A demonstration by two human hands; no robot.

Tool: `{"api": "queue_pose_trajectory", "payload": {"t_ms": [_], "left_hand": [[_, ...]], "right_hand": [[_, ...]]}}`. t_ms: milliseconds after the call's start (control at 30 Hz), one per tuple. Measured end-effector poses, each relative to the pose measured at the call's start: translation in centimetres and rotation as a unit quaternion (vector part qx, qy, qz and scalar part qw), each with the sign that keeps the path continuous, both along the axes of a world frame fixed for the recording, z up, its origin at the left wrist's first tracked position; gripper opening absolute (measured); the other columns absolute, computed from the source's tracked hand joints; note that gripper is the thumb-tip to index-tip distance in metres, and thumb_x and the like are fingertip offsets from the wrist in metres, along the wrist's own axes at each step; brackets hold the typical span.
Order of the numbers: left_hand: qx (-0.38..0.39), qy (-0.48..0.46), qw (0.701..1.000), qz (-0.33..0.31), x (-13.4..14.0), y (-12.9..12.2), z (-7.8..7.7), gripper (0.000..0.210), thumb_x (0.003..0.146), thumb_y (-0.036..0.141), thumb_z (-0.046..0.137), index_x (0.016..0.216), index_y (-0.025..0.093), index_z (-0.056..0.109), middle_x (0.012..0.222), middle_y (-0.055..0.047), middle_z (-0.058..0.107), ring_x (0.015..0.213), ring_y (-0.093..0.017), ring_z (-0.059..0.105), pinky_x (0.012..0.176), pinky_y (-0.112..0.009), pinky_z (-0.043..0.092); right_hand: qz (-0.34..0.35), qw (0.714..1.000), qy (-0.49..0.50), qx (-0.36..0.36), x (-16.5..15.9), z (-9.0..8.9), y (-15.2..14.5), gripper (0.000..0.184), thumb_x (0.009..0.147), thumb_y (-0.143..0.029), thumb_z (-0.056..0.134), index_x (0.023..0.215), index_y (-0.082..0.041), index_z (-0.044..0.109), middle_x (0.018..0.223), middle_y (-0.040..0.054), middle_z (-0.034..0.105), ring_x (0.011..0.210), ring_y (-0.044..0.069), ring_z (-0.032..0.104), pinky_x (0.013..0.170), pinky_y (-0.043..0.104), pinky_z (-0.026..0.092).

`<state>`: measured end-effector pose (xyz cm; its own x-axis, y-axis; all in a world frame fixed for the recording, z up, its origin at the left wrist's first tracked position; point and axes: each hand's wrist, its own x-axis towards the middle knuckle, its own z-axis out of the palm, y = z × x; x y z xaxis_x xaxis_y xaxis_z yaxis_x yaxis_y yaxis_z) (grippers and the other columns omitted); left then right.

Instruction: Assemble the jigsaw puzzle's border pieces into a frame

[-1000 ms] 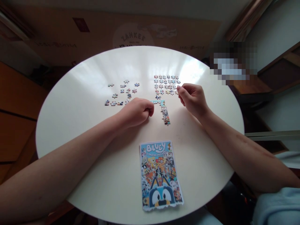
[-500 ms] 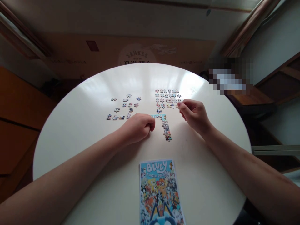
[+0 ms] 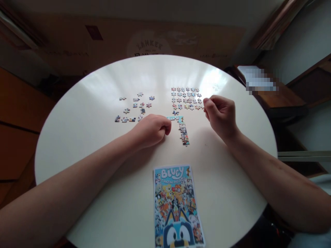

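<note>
My left hand point(image 3: 154, 129) rests on the table with its fingers curled, beside a joined corner section of jigsaw puzzle point(image 3: 183, 134). It covers the left end of that section's blue top edge. My right hand point(image 3: 221, 115) is closed, thumb against the curled fingers, just right of the rows of loose puzzle pieces point(image 3: 186, 100). Whether either hand has a piece inside is hidden. One dark blue piece point(image 3: 175, 112) lies between the rows and the joined section. Further left, several scattered pieces point(image 3: 135, 105) lie beyond my left hand.
Nearest me on the white oval table point(image 3: 98, 91) lies a colourful Bluey picture sheet point(image 3: 176, 203). A wooden surface point(image 3: 289, 98) with a blurred pale item stands off the right edge. A large printed cardboard panel point(image 3: 113, 41) is behind the table.
My right hand has shifted slightly right, away from the rows of pieces, and stays closed. My left hand holds its place by the joined section. The view has tilted downward.
</note>
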<state>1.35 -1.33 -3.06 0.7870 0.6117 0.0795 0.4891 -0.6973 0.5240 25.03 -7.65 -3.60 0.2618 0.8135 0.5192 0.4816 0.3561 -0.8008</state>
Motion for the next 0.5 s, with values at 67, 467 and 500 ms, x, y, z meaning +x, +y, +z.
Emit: {"api": "queue_pose_trajectory", "payload": {"t_ms": [67, 467, 500], "left_hand": [[0.001, 0.0, 1.0, 0.002, 0.1, 0.1, -0.1, 0.027, 0.067, 0.005, 0.045, 0.063, 0.019, 0.068, 0.07, 0.0, 0.068, 0.067, -0.015, 0.059, 0.071, -0.028, 0.046], [0.009, -0.002, 1.0, 0.004, 0.3, 0.1, -0.2, 0.028, 0.067, 0.006, 0.045, 0.065, 0.018, 0.07, 0.07, -0.001, 0.069, 0.065, -0.014, 0.059, 0.074, -0.028, 0.049], [0.008, -0.001, 1.0, 0.005, 0.3, 0.1, -0.2, 0.028, 0.067, 0.006, 0.045, 0.065, 0.018, 0.07, 0.069, -0.001, 0.069, 0.065, -0.014, 0.059, 0.074, -0.028, 0.049]], "right_hand": [[-0.024, 0.999, -0.006, 0.019, 0.2, -0.1, 0.0, 0.048, 0.097, -0.043, 0.061, 0.057, -0.022, 0.047, 0.055, -0.001, 0.044, 0.053, 0.012, 0.043, 0.049, 0.03, 0.033], [-0.094, 0.993, -0.043, 0.06, 1.4, -1.4, 0.9, 0.055, 0.097, -0.065, 0.049, 0.061, -0.024, 0.045, 0.058, 0.0021, 0.046, 0.059, 0.017, 0.055, 0.048, 0.033, 0.036], [-0.092, 0.993, -0.044, 0.059, 1.5, -1.5, 0.9, 0.055, 0.098, -0.065, 0.049, 0.061, -0.023, 0.045, 0.059, 0.0021, 0.047, 0.06, 0.017, 0.056, 0.048, 0.033, 0.036]]}}
